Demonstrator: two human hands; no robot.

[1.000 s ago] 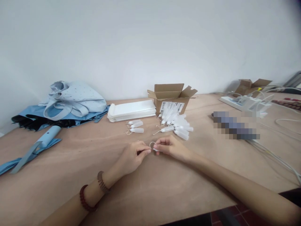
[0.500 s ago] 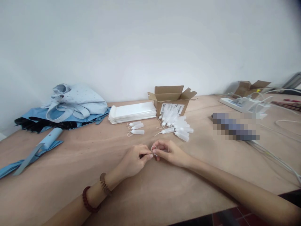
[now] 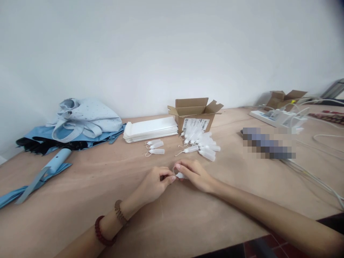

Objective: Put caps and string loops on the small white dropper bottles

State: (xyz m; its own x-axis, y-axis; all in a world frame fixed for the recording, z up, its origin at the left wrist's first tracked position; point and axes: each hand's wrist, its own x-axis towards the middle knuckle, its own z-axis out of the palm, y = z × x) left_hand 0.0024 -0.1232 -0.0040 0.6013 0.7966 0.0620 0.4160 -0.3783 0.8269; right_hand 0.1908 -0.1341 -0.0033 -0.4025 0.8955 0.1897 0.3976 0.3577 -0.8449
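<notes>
As hands (image 3: 197, 176) hold bottle (image 3: 181, 175), pile (image 3: 197, 138) before box (image 3: 204, 117)

Cannot see most of the small white bottle (image 3: 181, 175) behind the fingers of the right hand (image 3: 196, 175), nor the end of its cord (image 3: 173, 170), lost in the pinch of the left hand (image 3: 156, 182). Cannot read the label (image 3: 185, 124) on the carton (image 3: 191, 103), partly covered by heaped bottles (image 3: 195, 137). Cannot identify the pixelated object (image 3: 266, 143). Lose the blue strap (image 3: 10, 196) and both forearms (image 3: 282, 215) at the edges.
</notes>
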